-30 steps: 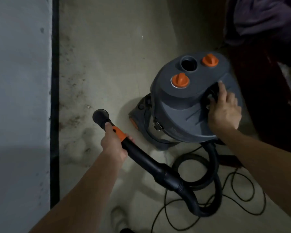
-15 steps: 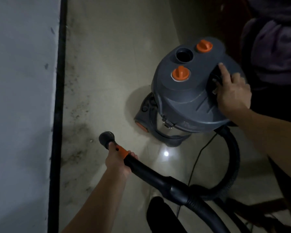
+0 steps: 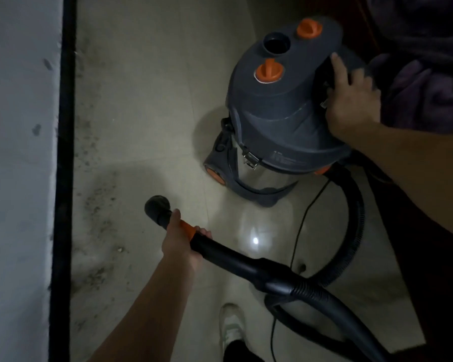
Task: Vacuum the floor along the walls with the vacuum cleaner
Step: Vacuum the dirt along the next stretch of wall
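Along the left wall (image 3: 16, 178), our right grip (image 3: 351, 100), clamped on the vacuum (image 3: 280, 113), has hauled it farther; left grip (image 3: 181, 244) clasps the hose (image 3: 246, 262), ready for dirt (image 3: 97, 205).

Legible text: none found. The grey motor housing of the vacuum cleaner (image 3: 283, 105) carries one faint raised marking (image 3: 288, 160) on its lower band, just right of the metal latch (image 3: 251, 158). It may be a brand or model mark. Low light and blur leave its characters unreadable. No other label, number or sign can be read on any surface in view.
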Tool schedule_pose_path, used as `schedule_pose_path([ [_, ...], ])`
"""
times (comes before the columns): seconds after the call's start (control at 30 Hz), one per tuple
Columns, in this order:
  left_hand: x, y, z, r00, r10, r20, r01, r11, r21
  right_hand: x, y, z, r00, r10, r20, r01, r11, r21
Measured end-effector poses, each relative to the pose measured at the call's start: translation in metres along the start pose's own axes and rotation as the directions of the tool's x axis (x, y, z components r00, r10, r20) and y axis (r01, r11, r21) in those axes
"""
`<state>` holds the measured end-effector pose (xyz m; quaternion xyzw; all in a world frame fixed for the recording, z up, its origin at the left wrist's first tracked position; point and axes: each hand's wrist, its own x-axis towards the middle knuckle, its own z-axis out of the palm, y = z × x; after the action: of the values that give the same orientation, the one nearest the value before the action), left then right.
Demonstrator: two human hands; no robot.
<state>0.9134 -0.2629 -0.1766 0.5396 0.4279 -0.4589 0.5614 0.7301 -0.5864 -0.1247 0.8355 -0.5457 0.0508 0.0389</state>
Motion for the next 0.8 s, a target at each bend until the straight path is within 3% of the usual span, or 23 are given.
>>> schedule_pose_path([
  [0.13, -0.007, 0.004, -0.011, 0.999, -0.037, 0.021, 0.036, 0.999, 0.014, 0.006, -0.006, -0.008, 0.991, 0.062, 0.121, -0.065, 0.998, 0.025],
  [0.2, -0.014, 0.005, -0.025, 0.999, -0.037, 0.008, 0.037, 0.999, 0.013, -0.018, -0.023, -0.022, 0.995, 0.059, 0.076, -0.063, 0.997, 0.047],
  [0.3, -0.022, 0.011, -0.057, 0.999, -0.048, -0.019, 0.048, 0.999, -0.02, -0.105, -0.073, -0.035, 0.988, -0.143, 0.052, 0.124, 0.954, 0.272],
  [0.37, -0.024, 0.017, -0.083, 0.997, -0.062, -0.036, 0.06, 0.997, -0.045, -0.178, -0.107, -0.039, 0.915, -0.318, 0.247, 0.159, 0.849, 0.504],
  [0.43, -0.022, 0.024, -0.114, 0.998, -0.043, -0.047, 0.041, 0.998, -0.056, -0.244, -0.137, -0.039, 0.77, -0.48, 0.421, 0.16, 0.783, 0.601],
  [0.5, -0.022, 0.029, -0.148, 0.999, -0.025, -0.035, 0.022, 0.997, -0.074, -0.299, -0.161, -0.029, 0.624, -0.622, 0.473, 0.323, 0.757, 0.569],
  [0.57, -0.021, 0.027, -0.183, 1.0, -0.016, 0.001, 0.016, 0.996, -0.091, -0.344, -0.183, -0.018, 0.533, -0.673, 0.513, 0.467, 0.74, 0.485],
  [0.7, -0.017, 0.013, -0.269, 0.996, 0.011, 0.089, -0.002, 0.995, -0.099, -0.412, -0.216, -0.008, 0.529, -0.653, 0.542, 0.563, 0.748, 0.351],
  [0.8, -0.01, 0.001, -0.352, 0.987, 0.047, 0.154, -0.056, 0.997, 0.055, -0.451, -0.229, -0.004, 0.549, -0.623, 0.558, 0.559, 0.769, 0.309],
])
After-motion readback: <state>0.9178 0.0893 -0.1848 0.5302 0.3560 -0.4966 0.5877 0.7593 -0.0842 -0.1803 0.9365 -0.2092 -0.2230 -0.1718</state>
